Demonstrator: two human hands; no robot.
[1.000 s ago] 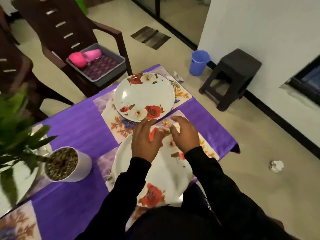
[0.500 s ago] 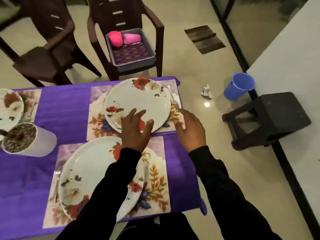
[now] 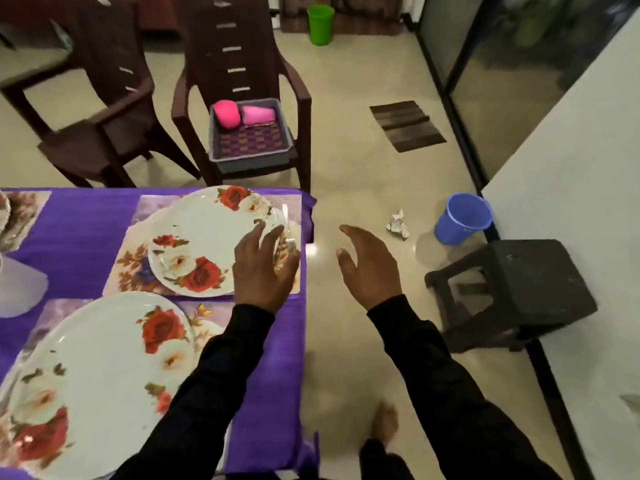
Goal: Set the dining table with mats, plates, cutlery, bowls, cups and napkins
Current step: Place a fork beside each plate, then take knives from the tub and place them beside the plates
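At the far left edge, part of a white pot [image 3: 17, 289] stands on the purple cloth [image 3: 79, 230] that covers the counter. Nearest the camera, a large white plate with red roses [image 3: 93, 379] lies on a floral mat [image 3: 207, 313]. Beyond it a second floral mat [image 3: 135, 261] carries the far plate [image 3: 207, 237], also white with roses, close to the counter's right end. A piece of cutlery [image 3: 286, 220] lies on that mat just right of the far plate; blur hides what kind it is.

The left hand [image 3: 265, 268], in a black sleeve, hangs over the right rim of the far plate with fingers spread and loosely bent; it holds nothing. Whether the fingertips touch the plate or the cutlery cannot be told.

Behind the counter stand two dark brown chairs; the right chair [image 3: 242, 64] carries a grey tray [image 3: 251, 157] on its seat, with two pink cups [image 3: 242, 114] lying at its back.

The right hand [image 3: 372, 265] is out past the counter's edge, over the floor, palm turned inward, fingers relaxed and empty.

On the floor lie a crumpled paper [image 3: 397, 225], a blue bucket [image 3: 462, 218], a dark stool [image 3: 516, 292] beside the white wall, a brown doormat [image 3: 407, 126], and a green bucket [image 3: 321, 24] far back. A bare foot [image 3: 384, 420] shows below.
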